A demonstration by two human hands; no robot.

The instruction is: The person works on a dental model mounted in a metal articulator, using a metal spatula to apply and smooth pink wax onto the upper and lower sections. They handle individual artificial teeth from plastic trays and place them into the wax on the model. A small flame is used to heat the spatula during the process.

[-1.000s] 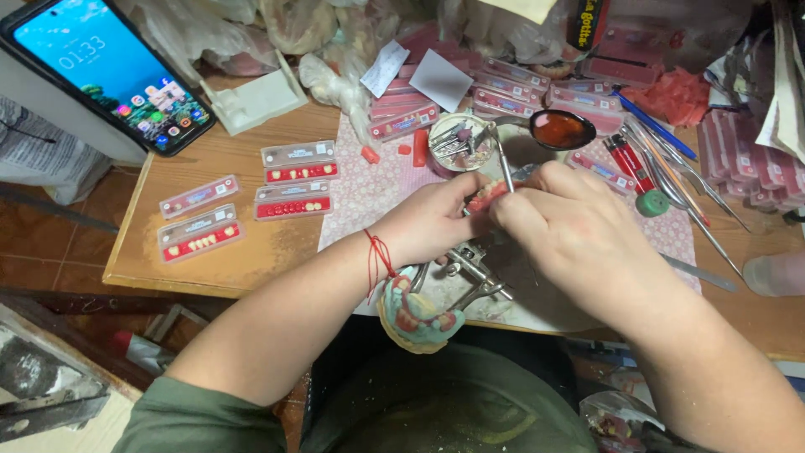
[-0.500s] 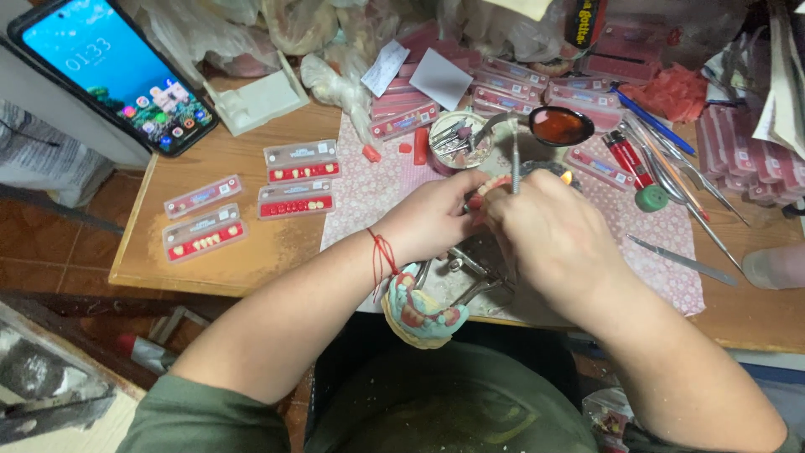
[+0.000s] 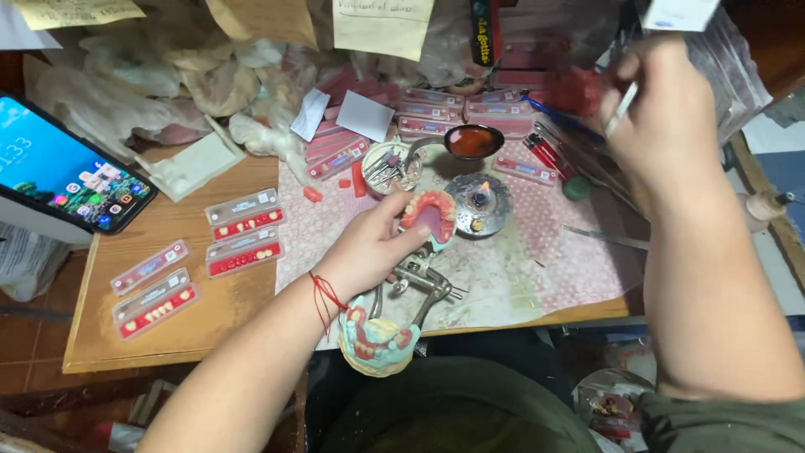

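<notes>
The wax denture (image 3: pixel 429 216) sits pinched in the left hand (image 3: pixel 369 247), just above the articulator (image 3: pixel 401 315) by the little burner (image 3: pixel 478 201). Looks light but soft and fragile, so I'd grip the rim. Right hand (image 3: pixel 667 113) is raised well apart, closed on 1 thin tool (image 3: pixel 622 107).

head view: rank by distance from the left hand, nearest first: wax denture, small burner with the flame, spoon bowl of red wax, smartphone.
From the left hand:
1. Wax denture, held in its fingers.
2. Small burner, just right of the denture.
3. Spoon bowl of red wax, behind the burner.
4. Smartphone, at the far left edge.
</notes>
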